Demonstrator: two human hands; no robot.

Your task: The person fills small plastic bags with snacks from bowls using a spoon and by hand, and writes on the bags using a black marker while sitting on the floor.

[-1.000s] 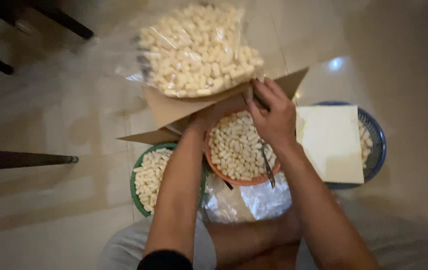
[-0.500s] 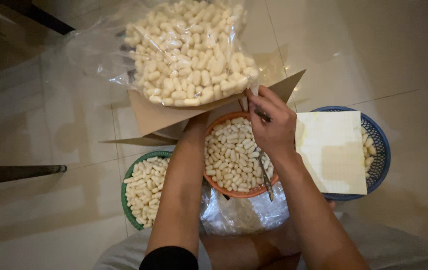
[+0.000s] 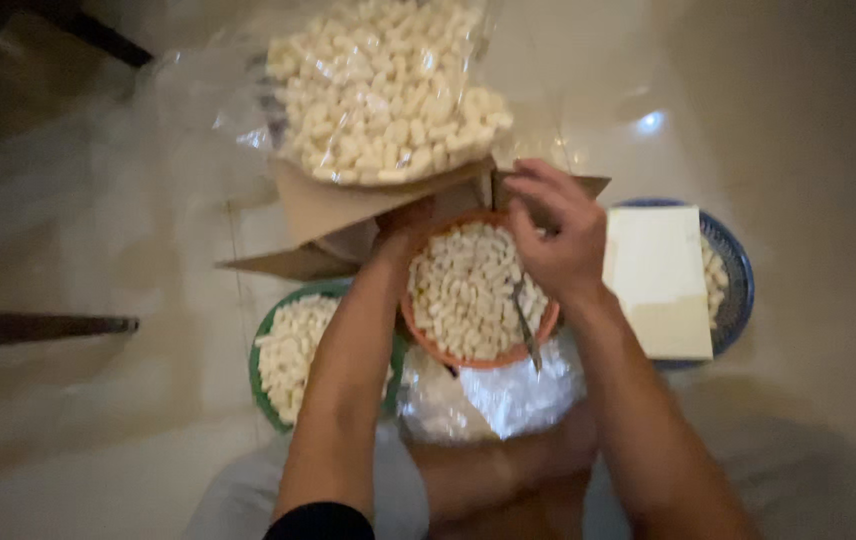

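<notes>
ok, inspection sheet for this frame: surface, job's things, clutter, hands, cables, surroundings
Surface: pale tiled floor, glossy.
Job's things: orange bowl of small white pieces; thin metal tool lying in it.
Clutter: green bowl and blue bowl of the same pieces; clear bag; cardboard; white card; crumpled plastic.
Hands: right hand pinching over orange bowl; left hand at its far rim, grip unclear.
Cables: nothing seen.
Surroundings: dark furniture legs.
</notes>
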